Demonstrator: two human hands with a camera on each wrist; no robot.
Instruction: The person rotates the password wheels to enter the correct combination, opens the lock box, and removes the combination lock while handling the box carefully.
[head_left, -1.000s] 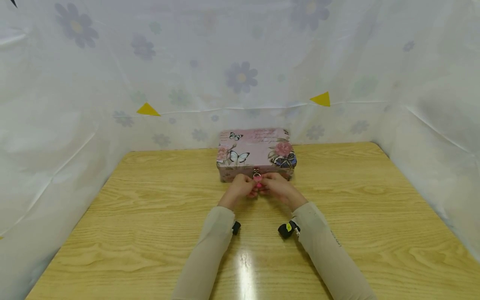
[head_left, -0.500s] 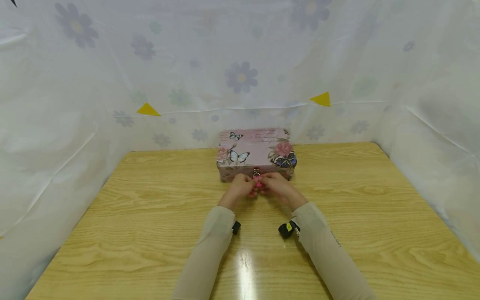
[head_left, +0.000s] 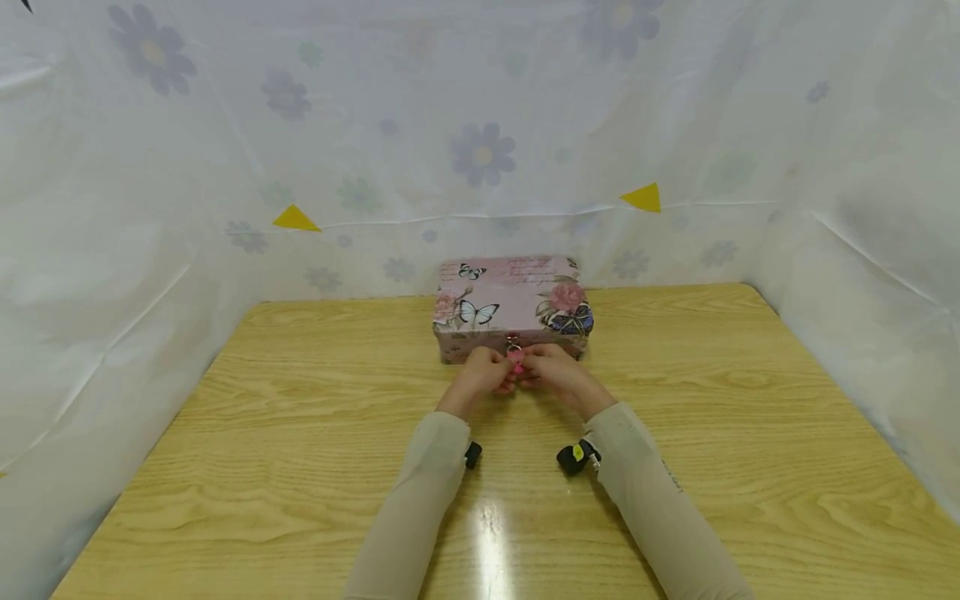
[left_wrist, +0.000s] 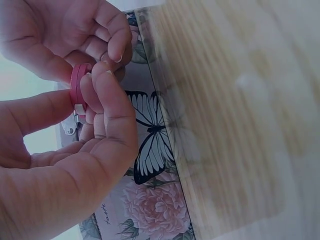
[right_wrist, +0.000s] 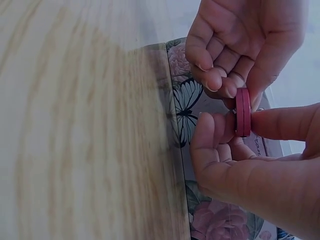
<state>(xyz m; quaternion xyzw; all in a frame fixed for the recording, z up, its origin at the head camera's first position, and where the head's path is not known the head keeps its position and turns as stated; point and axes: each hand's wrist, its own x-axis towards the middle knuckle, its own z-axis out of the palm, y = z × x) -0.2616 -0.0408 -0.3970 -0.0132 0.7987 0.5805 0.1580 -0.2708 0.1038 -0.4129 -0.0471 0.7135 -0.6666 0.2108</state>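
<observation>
A pink tin box (head_left: pixel 510 296) with butterflies and roses on it stands with its lid down at the back of the table. From the metal clasp (head_left: pixel 513 339) on its front hangs a small pink padlock (head_left: pixel 515 356). My left hand (head_left: pixel 480 372) pinches the padlock between thumb and curled fingers from the left. Opposite it, my right hand (head_left: pixel 557 375) pinches the same padlock. Seen edge-on, the padlock (right_wrist: pixel 243 112) lies between both hands' fingertips in the right wrist view. Fingers cover much of its faces in both wrist views.
The wood-grain table (head_left: pixel 337 433) spreads around the box and forearms. Behind it hangs a white flowered sheet (head_left: pixel 480 100) with two yellow triangles, close to the back of the box. Black wrist straps (head_left: pixel 573 460) show below the sleeves.
The padlock has shifted slightly between the fingers, and the right fingers have moved a little with it. The box, the left hand and both forearms stay in place.
</observation>
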